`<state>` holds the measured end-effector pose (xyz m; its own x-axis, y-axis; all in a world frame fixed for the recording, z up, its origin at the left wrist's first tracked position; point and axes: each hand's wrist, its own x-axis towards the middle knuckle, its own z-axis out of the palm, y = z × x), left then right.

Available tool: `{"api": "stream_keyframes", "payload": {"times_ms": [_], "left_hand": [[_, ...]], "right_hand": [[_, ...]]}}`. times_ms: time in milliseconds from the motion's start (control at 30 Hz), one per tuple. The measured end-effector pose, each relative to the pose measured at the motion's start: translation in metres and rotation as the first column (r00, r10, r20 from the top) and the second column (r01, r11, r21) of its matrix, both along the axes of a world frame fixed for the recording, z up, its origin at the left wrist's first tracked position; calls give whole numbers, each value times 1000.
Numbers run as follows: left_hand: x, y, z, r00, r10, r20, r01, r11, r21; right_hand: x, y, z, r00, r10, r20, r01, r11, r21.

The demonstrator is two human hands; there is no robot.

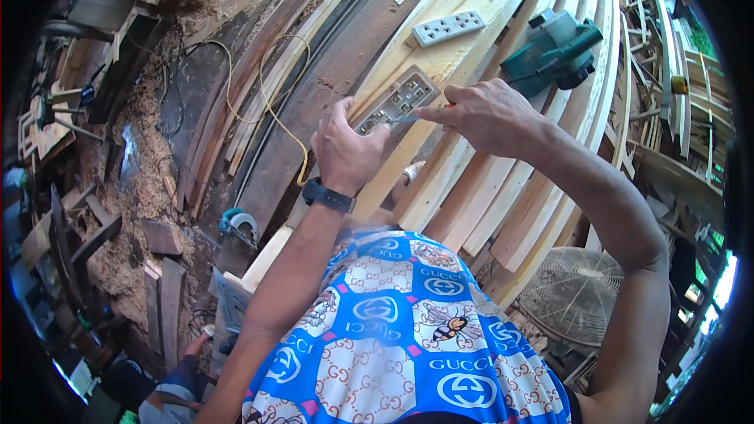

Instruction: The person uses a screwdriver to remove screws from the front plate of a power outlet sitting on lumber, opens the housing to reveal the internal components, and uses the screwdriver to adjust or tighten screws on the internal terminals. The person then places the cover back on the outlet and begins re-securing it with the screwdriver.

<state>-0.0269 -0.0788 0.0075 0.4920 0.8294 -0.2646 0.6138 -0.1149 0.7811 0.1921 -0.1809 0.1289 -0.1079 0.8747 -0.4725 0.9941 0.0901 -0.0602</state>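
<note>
An opened power strip base [408,93] lies on a pale plank, its metal contacts exposed. At its near end, my left hand [349,148] is curled around the edge, thumb and fingers holding it steady. My right hand [495,116] is closed around a screwdriver [405,118], whose thin shaft reaches into the contacts; most of the handle is hidden in my fingers. Just beyond sits the white socket cover [448,29], detached, with its row of outlets facing up.
A green power tool [554,55] rests on the boards [503,188] to the right. Yellow cable [229,82] loops across dark planks at left. Lower right stands a round fan guard [573,294]. Sawdust and offcuts cover the left floor, where another person [169,392] is partly visible.
</note>
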Motion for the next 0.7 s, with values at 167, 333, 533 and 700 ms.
{"api": "stream_keyframes", "payload": {"times_ms": [167, 333, 533, 700], "left_hand": [[-13, 7, 8, 976, -97, 193, 80, 992, 96], [-19, 22, 12, 926, -324, 193, 277, 932, 235], [-14, 62, 11, 678, -733, 48, 664, 640, 387], [-12, 73, 19, 627, -777, -55, 745, 578, 332]], "right_hand": [[-19, -31, -2, 970, -218, -110, 225, 973, 54], [-80, -69, -26, 635, -512, -578, 676, 730, 96], [-150, -64, -35, 157, -723, -673, 908, 373, -190], [-166, -65, -41, 19, -695, -719, 933, 270, -236]]}}
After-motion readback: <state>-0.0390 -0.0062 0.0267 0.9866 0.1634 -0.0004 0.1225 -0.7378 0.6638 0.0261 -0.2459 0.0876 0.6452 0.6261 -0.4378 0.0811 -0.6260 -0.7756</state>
